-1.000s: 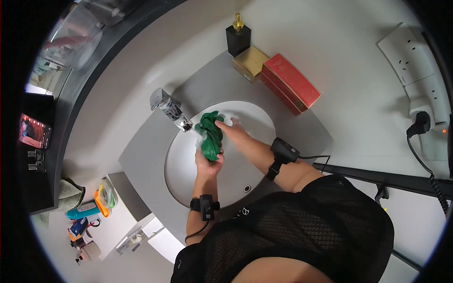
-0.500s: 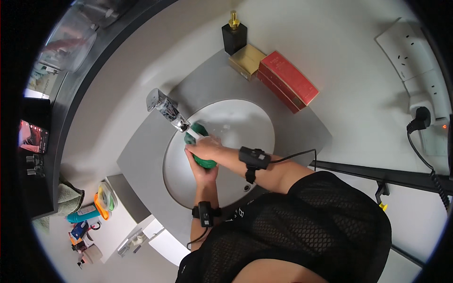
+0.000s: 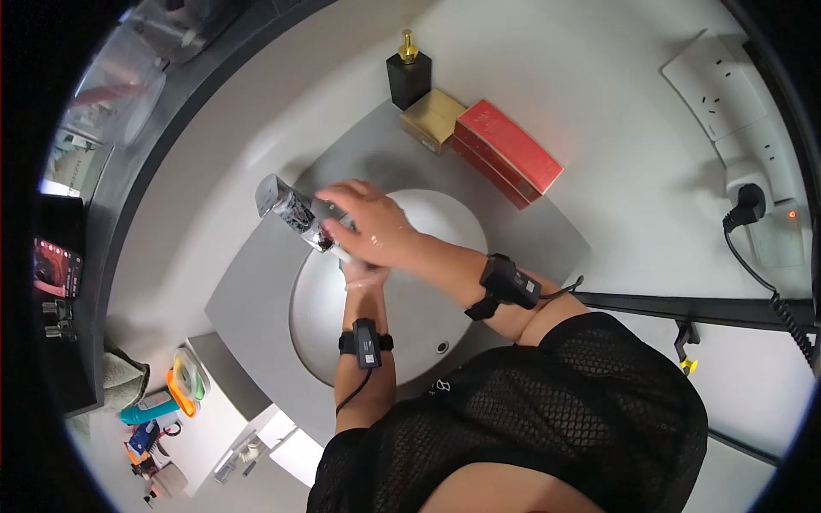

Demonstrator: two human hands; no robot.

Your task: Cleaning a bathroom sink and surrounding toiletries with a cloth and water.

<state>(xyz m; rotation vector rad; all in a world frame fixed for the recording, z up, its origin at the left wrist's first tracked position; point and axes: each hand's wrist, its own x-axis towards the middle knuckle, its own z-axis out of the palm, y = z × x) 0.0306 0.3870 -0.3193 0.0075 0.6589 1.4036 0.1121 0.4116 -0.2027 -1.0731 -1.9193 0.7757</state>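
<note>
My right hand is open above the basin, its fingers apart and reaching toward the chrome faucet. Wet spots and a little foam show on the back of it. Below it, my left hand is at the water stream under the spout. Most of its fingers are hidden behind the right hand. A sliver of a dark green object shows at the left hand's edge, and the left hand seems closed on it; its kind cannot be made out. Under both hands lies the white oval basin.
On the grey counter, a black pump bottle with a gold top, a gold box and a red box stand along the wall. A socket strip with a plugged-in cord is at right. Several small items sit on a white cabinet at lower left.
My right hand has come off the green object and lifted up toward the faucet, its fingers spreading. The green object, plainly seen between both hands before, is now almost wholly covered.
</note>
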